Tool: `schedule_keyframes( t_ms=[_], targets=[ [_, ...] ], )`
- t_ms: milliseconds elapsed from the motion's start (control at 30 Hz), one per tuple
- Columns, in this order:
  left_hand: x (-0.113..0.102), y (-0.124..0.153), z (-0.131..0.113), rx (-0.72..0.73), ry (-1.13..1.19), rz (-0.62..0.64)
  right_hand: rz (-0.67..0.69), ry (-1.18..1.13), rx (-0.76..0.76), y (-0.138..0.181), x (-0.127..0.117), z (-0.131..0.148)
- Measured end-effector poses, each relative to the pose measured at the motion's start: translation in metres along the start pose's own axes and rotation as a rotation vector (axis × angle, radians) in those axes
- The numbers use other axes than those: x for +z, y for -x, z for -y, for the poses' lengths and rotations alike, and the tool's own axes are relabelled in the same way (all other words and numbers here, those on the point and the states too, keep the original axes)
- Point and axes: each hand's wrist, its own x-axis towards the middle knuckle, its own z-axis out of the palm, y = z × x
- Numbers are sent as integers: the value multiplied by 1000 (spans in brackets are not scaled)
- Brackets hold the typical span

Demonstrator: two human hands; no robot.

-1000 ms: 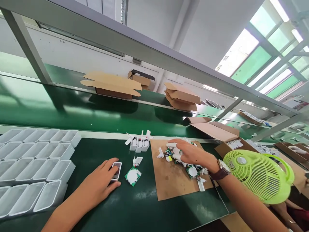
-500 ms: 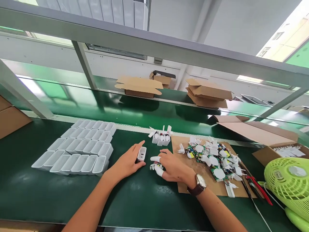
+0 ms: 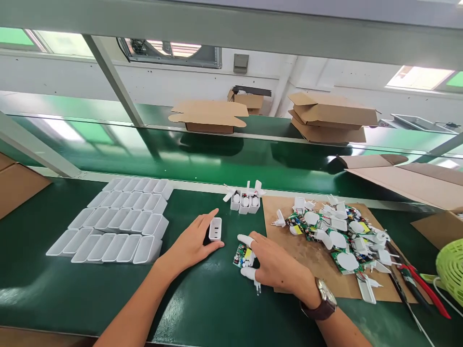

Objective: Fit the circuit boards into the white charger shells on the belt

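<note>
My left hand (image 3: 191, 246) rests on the green mat and grips a small white charger shell (image 3: 215, 229), open side facing me. My right hand (image 3: 275, 264), with white finger cots on two fingertips and a watch on the wrist, pinches a green circuit board with a white plug part (image 3: 244, 255) just right of the shell. A pile of more boards and white plug parts (image 3: 336, 233) lies on a brown cardboard sheet (image 3: 307, 260) to the right. Three filled white shells (image 3: 245, 201) stand behind.
Rows of empty white plastic trays (image 3: 119, 224) lie at the left. Red-handled pliers (image 3: 423, 284) lie at the cardboard's right edge, beside a lime-green fan (image 3: 452, 267). Open cardboard boxes (image 3: 210, 115) sit beyond the green conveyor belt (image 3: 144, 159).
My right hand left the pile on the cardboard and came to the mat with a circuit board. My left hand stood the shell upright. The view swung left and down.
</note>
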Motion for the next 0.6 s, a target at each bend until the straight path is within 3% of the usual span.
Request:
schedule_keyframes(
  t_ms=[133,267,400,467,600],
  targets=[
    [3,-1,-1,5,6,2,-93,-22,-38,-6,11,-7],
    [0,1,-5,-2,52,23,-99,-94,-44,-7,8,-16],
    [-3,2,-6,97,158,59,-126,-161,-70,-8,5,-17],
    [-1,1,-6,105,193,7,-147,-172,-84,-10,5,-15],
    [4,-3,-11,-53,87,-151,-273,-176,-102,-15,7,-13]
  ],
)
